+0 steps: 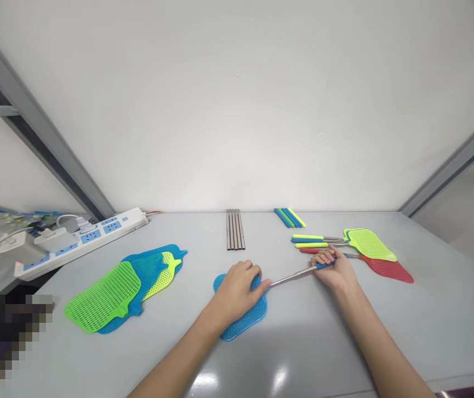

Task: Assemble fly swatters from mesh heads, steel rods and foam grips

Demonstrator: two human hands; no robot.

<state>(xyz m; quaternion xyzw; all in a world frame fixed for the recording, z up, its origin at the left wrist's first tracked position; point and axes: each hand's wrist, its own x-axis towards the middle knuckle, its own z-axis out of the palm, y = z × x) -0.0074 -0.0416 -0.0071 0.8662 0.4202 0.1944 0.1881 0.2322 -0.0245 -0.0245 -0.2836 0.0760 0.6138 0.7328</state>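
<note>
A fly swatter with a blue mesh head (247, 323) and a metal rod (292, 277) lies between my hands over the grey table. My left hand (240, 290) is closed round the head where it meets the rod, covering much of the mesh. At the other end, my right hand (336, 270) wraps round the blue handle (322, 266), part of which shows beyond the fingers. Just behind my right hand lie several fly swatters, with a yellow-green head (371, 245) and a red head (388, 270) pointing right.
Loose mesh heads, a green one (106, 296) on top, overlap on the left. Several metal tubes (235, 231) lie side by side near the wall. Coloured handle grips (290, 218) rest to their right. A white power strip (91, 236) with plugs runs along the table's left edge.
</note>
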